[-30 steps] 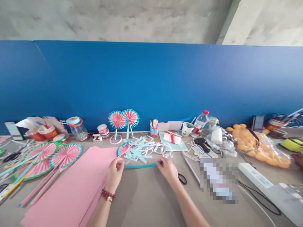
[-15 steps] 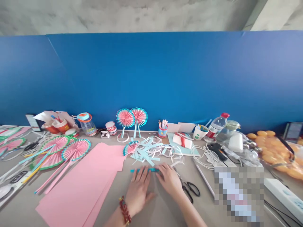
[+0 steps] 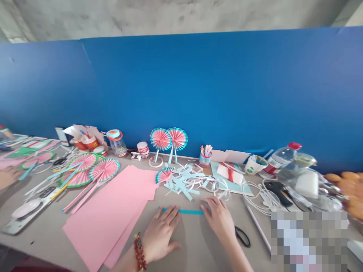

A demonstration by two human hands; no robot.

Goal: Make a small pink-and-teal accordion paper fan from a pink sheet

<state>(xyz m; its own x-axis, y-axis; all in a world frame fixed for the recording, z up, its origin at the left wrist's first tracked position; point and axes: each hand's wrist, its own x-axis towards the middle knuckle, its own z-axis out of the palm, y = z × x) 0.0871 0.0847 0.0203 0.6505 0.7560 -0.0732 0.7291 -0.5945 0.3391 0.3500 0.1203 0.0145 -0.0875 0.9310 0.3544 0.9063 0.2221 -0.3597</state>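
A thin teal paper strip (image 3: 185, 211) lies flat on the grey table (image 3: 193, 245) in front of me. My left hand (image 3: 160, 234) rests palm down, fingers stretched out, with its fingertips on the strip's left end. A red bead bracelet sits on that wrist. My right hand (image 3: 219, 220) lies flat at the strip's right end, fingers spread and pressing on it. Just behind the strip is a heap of light blue and white paper offcuts (image 3: 188, 181) with a small pink pleated fan (image 3: 164, 174).
Pink paper sheets (image 3: 113, 211) lie to my left, black scissors (image 3: 242, 236) to my right. Pleated fans (image 3: 93, 170), cups, a jar, a water bottle (image 3: 279, 156), cables and a glue gun crowd the back. Another person's hand (image 3: 7, 176) shows at far left.
My hands went from holding the strip's ends above the table to pressing it flat. They came together at its middle, then slid apart along it. The camera turned left.
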